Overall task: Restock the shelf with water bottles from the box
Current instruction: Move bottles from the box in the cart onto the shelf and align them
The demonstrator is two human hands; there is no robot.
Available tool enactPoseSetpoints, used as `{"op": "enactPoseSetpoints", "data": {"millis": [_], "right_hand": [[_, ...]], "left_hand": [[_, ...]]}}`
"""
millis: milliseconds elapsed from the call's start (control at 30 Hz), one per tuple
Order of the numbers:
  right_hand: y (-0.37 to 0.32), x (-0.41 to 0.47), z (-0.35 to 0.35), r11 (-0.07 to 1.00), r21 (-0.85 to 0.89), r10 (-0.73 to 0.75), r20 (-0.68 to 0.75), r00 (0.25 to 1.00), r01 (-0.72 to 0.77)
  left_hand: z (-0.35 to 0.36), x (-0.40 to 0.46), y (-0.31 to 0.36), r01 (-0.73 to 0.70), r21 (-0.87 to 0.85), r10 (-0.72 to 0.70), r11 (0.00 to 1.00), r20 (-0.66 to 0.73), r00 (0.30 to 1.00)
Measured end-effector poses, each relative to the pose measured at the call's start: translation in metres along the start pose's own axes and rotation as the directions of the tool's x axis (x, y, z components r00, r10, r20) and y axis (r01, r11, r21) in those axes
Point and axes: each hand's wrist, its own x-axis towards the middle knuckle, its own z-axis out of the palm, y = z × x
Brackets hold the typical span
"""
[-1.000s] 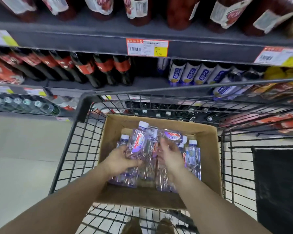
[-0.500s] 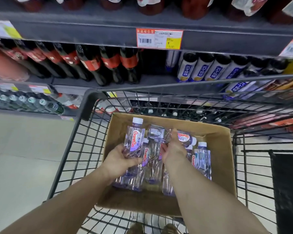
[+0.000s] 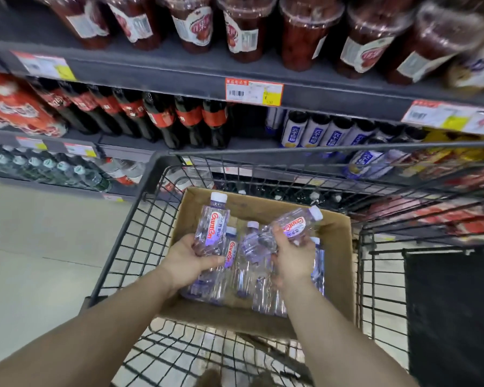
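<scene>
A cardboard box (image 3: pixel 337 263) sits in a black wire shopping cart (image 3: pixel 129 247) and holds several clear water bottles with white caps and purple-red labels. My left hand (image 3: pixel 186 261) grips one bottle (image 3: pixel 211 224) by its lower part, upright above the box's left side. My right hand (image 3: pixel 292 256) grips another bottle (image 3: pixel 289 227) tilted with its cap pointing up and to the right. More bottles (image 3: pixel 248 263) lie in the box beneath my hands. The shelves (image 3: pixel 179 71) stand just beyond the cart.
The top shelf carries red drink cups (image 3: pixel 243 26). Dark cola bottles (image 3: pixel 162 118) and blue-labelled bottles (image 3: pixel 316 129) fill the middle shelf. Green-capped bottles (image 3: pixel 48 169) line a lower shelf at left. A black panel (image 3: pixel 453 317) stands right of the cart; pale floor lies left.
Both hands have lifted their bottles higher out of the box. The right hand's bottle has tilted up to the right. The view has tipped upward toward the shelves.
</scene>
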Motion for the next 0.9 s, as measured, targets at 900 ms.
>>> {"op": "enactPoseSetpoints", "data": {"millis": [900], "right_hand": [[-0.029,-0.55,0.273,0.667,-0.022,-0.244,0.938,0.246,0.744]], "left_hand": [[-0.441,-0.35,-0.02,-0.609,-0.285,0.452,0.74,-0.46,0.764]]}}
